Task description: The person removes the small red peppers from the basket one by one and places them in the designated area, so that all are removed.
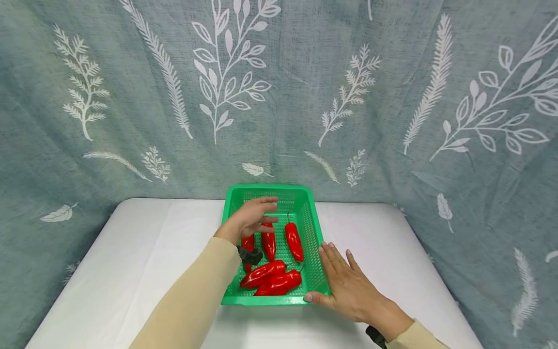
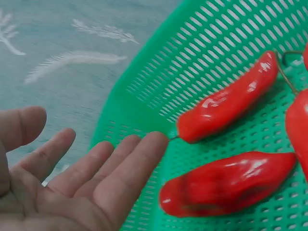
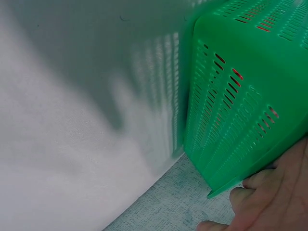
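Note:
A green perforated plastic basket (image 1: 261, 301) stands on the white table, holding several glossy red peppers. Over its left and back part hovers my left hand (image 1: 253, 218), fingers extended and spread, with nothing in its grasp. Below that hand lie a red pepper (image 1: 269, 245) and another partly hidden by the wrist. In the left wrist view the fingers are beside two peppers, one of them a dark-smudged pepper (image 2: 226, 185). My right hand (image 1: 353, 291) rests its straight fingers along the basket's right rim, its thumb at the near right corner.
The white tabletop (image 1: 165, 242) extends on both sides of the basket. A grey-green curtain (image 1: 287, 97) with white leaf prints hangs right behind the table and down both sides. Two more peppers, including one low pepper (image 1: 279, 284), lie at the basket's near end.

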Demonstrator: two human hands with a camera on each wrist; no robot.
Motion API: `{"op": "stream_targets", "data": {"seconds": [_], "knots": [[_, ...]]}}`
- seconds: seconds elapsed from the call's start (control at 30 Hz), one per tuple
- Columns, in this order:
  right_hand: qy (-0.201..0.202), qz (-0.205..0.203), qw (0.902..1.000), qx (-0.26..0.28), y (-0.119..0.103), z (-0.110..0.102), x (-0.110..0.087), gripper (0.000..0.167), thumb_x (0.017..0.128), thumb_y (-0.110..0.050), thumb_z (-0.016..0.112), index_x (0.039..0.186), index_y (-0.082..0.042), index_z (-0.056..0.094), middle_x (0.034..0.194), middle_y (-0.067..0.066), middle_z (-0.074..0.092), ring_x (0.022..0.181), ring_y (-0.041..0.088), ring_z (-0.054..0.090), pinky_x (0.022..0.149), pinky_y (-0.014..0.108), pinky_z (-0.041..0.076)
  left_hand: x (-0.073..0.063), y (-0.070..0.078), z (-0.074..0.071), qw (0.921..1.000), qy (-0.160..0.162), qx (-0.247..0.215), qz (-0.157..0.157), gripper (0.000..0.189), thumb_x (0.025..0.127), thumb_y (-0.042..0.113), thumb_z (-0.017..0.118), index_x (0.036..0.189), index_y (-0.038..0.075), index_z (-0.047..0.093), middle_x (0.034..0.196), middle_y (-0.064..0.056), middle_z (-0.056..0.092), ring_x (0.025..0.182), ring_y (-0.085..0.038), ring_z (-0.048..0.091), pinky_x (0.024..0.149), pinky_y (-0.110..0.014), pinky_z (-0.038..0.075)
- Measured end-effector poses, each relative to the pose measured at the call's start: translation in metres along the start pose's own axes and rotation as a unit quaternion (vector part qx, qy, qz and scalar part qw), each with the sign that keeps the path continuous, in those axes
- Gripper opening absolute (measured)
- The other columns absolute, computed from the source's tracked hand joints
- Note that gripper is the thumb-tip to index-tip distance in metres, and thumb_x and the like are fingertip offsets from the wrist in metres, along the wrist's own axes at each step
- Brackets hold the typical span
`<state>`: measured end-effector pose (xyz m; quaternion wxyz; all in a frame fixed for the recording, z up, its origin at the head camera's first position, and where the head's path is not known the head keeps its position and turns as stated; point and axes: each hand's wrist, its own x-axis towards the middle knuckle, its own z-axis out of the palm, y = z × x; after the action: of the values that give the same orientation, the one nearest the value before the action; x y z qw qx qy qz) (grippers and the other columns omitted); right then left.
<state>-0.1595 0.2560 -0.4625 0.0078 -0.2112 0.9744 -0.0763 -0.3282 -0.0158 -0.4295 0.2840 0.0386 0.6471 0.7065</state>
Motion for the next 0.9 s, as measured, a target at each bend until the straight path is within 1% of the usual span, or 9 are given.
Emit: {"op": "stream_targets", "data": {"seconds": [0.2,0.33,0.47,0.6,0.67,0.8,0.9], "knots": [[-0.003,0.005,1.0,-0.002,0.001,0.0,0.0,0.108,0.096,-0.076,0.054,0.165,0.002,0.024,0.175,0.017,0.021,0.163,0.037,0.016,0.128,0.067,0.015,0.019,-0.014,0.013,0.9993,-0.007,0.027,-0.026,0.052,0.112,0.021,0.051,0.162,0.013,0.041,0.17,-0.017,0.033,0.146,-0.049,0.047,0.107,-0.058,0.053],[-0.004,0.004,1.0,-0.006,0.0,0.0,-0.001,0.109,0.096,-0.077,0.052,0.165,0.002,0.025,0.175,0.017,0.02,0.163,0.037,0.015,0.128,0.067,0.015,0.028,-0.022,0.018,0.9983,0.007,0.04,-0.042,0.053,0.111,0.022,0.052,0.162,0.011,0.041,0.169,-0.016,0.035,0.146,-0.051,0.045,0.106,-0.058,0.054],[-0.002,0.003,0.9999,-0.009,0.0,0.0,0.0,0.11,0.095,-0.079,0.051,0.165,0.002,0.026,0.175,0.017,0.021,0.163,0.036,0.016,0.128,0.066,0.016,0.035,-0.032,0.023,0.9975,0.02,0.051,-0.045,0.055,0.11,0.02,0.054,0.162,0.009,0.041,0.169,-0.02,0.033,0.146,-0.056,0.042,0.105,-0.058,0.055],[0.0,0.002,0.9999,-0.01,-0.001,0.0,0.0,0.109,0.095,-0.078,0.053,0.164,0.003,0.027,0.174,0.017,0.023,0.163,0.037,0.018,0.127,0.068,0.017,0.039,-0.038,0.027,0.997,0.013,0.065,-0.041,0.061,0.107,0.014,0.059,0.164,0.012,0.037,0.168,-0.024,0.034,0.145,-0.058,0.041,0.103,-0.058,0.056],[-0.001,0.002,0.9999,-0.01,-0.001,0.0,0.0,0.109,0.095,-0.077,0.053,0.164,0.003,0.027,0.174,0.018,0.023,0.163,0.037,0.018,0.127,0.068,0.017,0.04,-0.04,0.028,0.9967,0.009,0.069,-0.041,0.065,0.106,0.012,0.061,0.166,0.014,0.035,0.165,-0.025,0.037,0.145,-0.057,0.043,0.102,-0.059,0.056],[0.0,0.003,0.9999,-0.012,-0.001,0.0,0.0,0.109,0.095,-0.077,0.054,0.165,0.003,0.027,0.174,0.018,0.023,0.163,0.037,0.018,0.128,0.068,0.016,0.042,-0.045,0.029,0.997,-0.001,0.067,-0.039,0.069,0.104,0.009,0.065,0.166,0.018,0.035,0.161,-0.025,0.043,0.142,-0.051,0.049,0.1,-0.061,0.057],[0.001,0.003,0.9999,-0.014,-0.001,0.001,0.0,0.109,0.095,-0.077,0.054,0.164,0.003,0.027,0.174,0.018,0.023,0.163,0.036,0.018,0.128,0.067,0.016,0.043,-0.047,0.029,0.9971,-0.013,0.066,-0.034,0.074,0.102,0.005,0.067,0.166,0.018,0.034,0.164,-0.026,0.038,0.136,-0.046,0.056,0.099,-0.062,0.057]]}}
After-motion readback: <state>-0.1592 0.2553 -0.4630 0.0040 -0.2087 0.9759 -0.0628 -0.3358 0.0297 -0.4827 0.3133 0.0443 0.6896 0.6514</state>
